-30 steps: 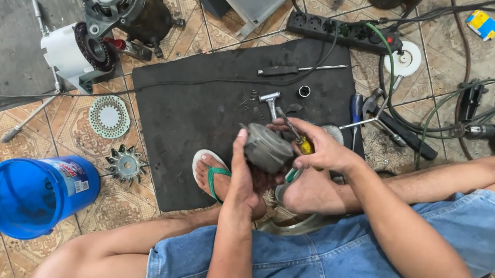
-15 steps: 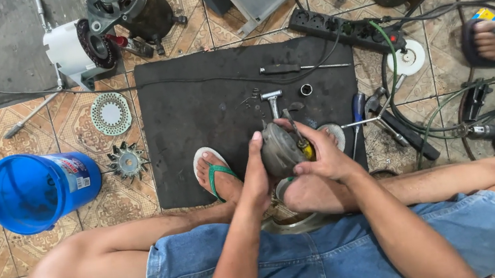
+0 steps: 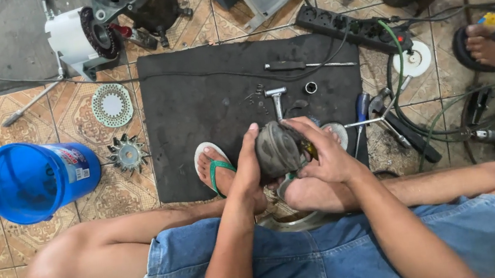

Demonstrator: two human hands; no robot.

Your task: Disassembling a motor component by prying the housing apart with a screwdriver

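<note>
Grey rounded part, dirty and metallic-looking, is held between both hands just above the near edge of the black mat, over the person's feet. Left hand presses its left flank, thumb raised along the side and fingers curled under it. Right hand covers its right side from above, fingers bent and clasped over the top edge; a small yellowish object beside this hand is too hidden to identify. Left foot wears a green-strapped sandal resting on the mat. Metal bowl lies on the floor between the knees, directly below the part.

On the mat, beyond the hands: T-shaped tool, small ring, a few loose screws, and a thin dark tool near the far edge. To the right of the mat: blue-handled screwdriver, power strip, white disc, tangled cables. To the left, on the tiles: blue bucket lying on its side, toothed impeller, perforated disc. Another person's sandalled foot appears at the right edge.
</note>
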